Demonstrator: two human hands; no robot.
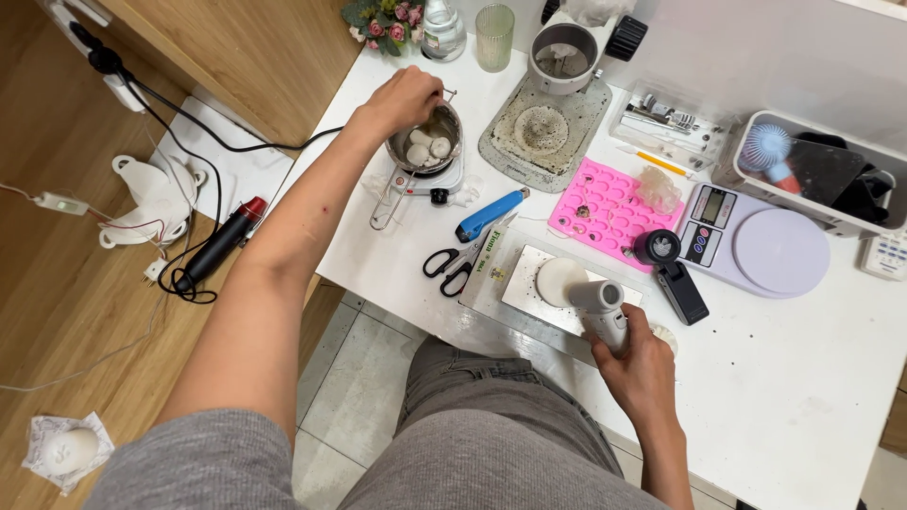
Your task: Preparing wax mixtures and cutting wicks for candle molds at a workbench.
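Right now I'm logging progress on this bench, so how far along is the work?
Partly through, it seems. White lumps already sit in the small metal pot on the little hot plate, and a white disc lies on the metal tray. In hand: the left hand is at the pot's rim; the right hand grips a white heat-gun-like tool aimed at the disc. The lumps remain solid; the pink mould looks mostly unfilled.

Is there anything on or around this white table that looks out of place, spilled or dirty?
Yes. A black and red heat gun lies on the floor among tangled cables, not on the white table. The grey mat under the microscope is crusted with pale residue, and dark specks are scattered near the purple scale.
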